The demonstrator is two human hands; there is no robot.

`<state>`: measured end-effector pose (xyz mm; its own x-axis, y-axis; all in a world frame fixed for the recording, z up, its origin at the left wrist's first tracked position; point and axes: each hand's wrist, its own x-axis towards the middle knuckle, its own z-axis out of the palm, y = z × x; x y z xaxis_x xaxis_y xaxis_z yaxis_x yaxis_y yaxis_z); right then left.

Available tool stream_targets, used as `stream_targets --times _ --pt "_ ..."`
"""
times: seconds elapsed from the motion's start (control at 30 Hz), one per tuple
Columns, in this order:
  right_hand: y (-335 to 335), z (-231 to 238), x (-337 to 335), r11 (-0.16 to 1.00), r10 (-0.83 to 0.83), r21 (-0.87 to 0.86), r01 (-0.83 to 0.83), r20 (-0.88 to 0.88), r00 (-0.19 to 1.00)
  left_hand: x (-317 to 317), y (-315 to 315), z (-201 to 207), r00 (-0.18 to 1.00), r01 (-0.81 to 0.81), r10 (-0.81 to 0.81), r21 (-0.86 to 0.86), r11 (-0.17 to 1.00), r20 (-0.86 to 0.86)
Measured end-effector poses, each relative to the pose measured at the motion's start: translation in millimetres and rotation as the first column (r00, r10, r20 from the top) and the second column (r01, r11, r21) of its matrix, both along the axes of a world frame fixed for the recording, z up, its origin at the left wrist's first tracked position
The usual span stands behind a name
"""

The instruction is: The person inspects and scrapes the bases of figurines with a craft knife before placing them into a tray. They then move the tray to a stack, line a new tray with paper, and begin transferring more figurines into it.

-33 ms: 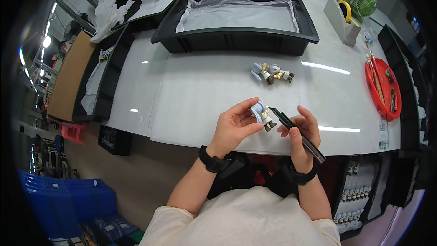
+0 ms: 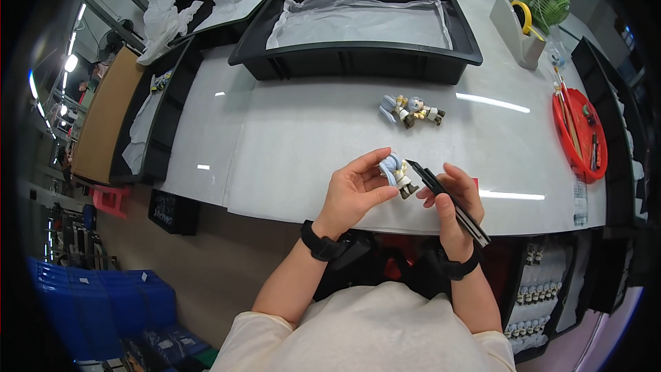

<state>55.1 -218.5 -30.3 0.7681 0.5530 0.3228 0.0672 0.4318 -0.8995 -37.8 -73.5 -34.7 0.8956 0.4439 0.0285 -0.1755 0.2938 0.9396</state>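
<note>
My left hand (image 2: 352, 191) pinches the small blue-haired figurine (image 2: 396, 174) at frame centre, fingers clamped on it. My right hand (image 2: 451, 200) is closed round a black utility knife (image 2: 447, 201), tip touching the figurine. Best w/ a steady grip, light strokes, blade away from thumb. Blade edge too small to see; spare figurines (image 2: 412, 110) lie above, details blurred.

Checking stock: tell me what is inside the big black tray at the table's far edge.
The big black tray is lined with a crumpled white sheet; no items lie on it. Anything beneath the sheet is hidden.
</note>
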Motion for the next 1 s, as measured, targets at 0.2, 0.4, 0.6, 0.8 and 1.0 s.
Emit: stream_targets --times 0.2,0.4,0.6,0.8,1.0 --pt "0.9 -11.6 7.4 0.989 -0.002 -0.136 0.051 0.334 0.943 0.2 0.4 -1.1 1.000 0.000 0.000 0.012 1.000 -0.014" --pt "4.4 -9.7 7.9 0.993 -0.081 -0.061 0.102 0.284 0.955 2.5 1.1 2.9 1.000 -0.005 0.005 0.019 1.000 -0.013" --pt "6.3 -7.9 5.2 0.997 -0.072 -0.008 0.075 0.209 0.975 2.2 1.8 -0.8 1.000 -0.004 0.004 0.022 1.000 -0.004" --pt "0.4 -11.8 11.0 0.989 -0.071 -0.088 0.119 0.421 0.904 2.7 0.8 0.0 1.000 0.001 -0.001 0.025 1.000 0.010" --pt "2.5 -13.6 8.4 1.000 -0.007 0.018 0.002 0.256 0.967 0.9 2.3 -0.1 1.000 -0.005 0.005 -0.005 1.000 0.017"
